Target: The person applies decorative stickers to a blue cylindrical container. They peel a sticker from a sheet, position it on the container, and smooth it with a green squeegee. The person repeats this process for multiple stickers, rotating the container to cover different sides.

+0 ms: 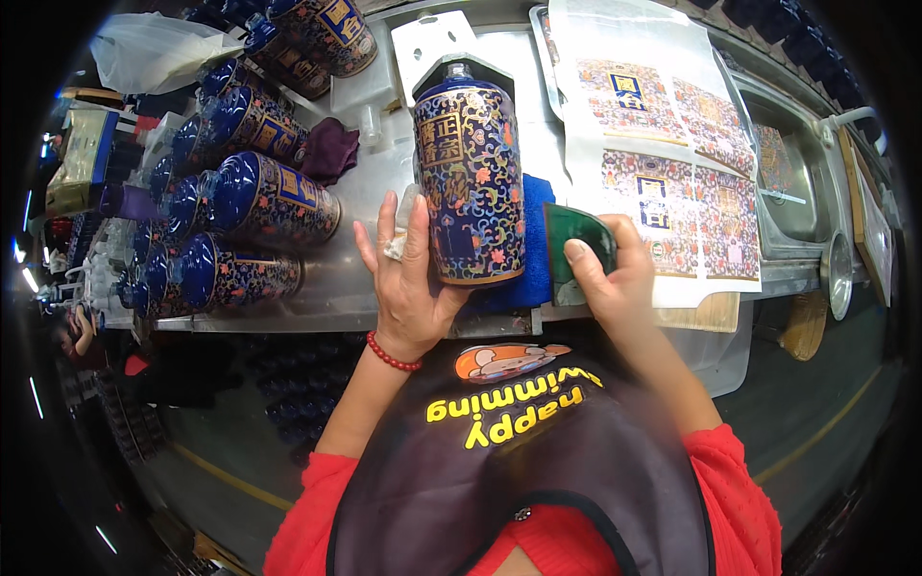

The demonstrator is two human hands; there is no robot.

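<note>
A dark blue bottle [470,182] with a flowered, gold-lettered wrap lies in front of me, its neck pointing away. My left hand [408,283] rests along the bottle's lower left side, fingers stretched and apart; something whitish sits on one finger. My right hand [615,274] grips a green, flat scraper [569,240] between thumb and fingers, just right of the bottle's base. A blue cloth [538,240] lies beside and partly beneath the bottle. Behind the bottle's neck stands a white holder [432,43] with holes.
Several similar bottles [274,197] lie along the left of the metal bench [370,259], near a dark purple cloth [329,151]. Printed decal sheets [672,173] spread to the right. Farther right are a sink [802,192] with a tap and a metal bowl [837,276].
</note>
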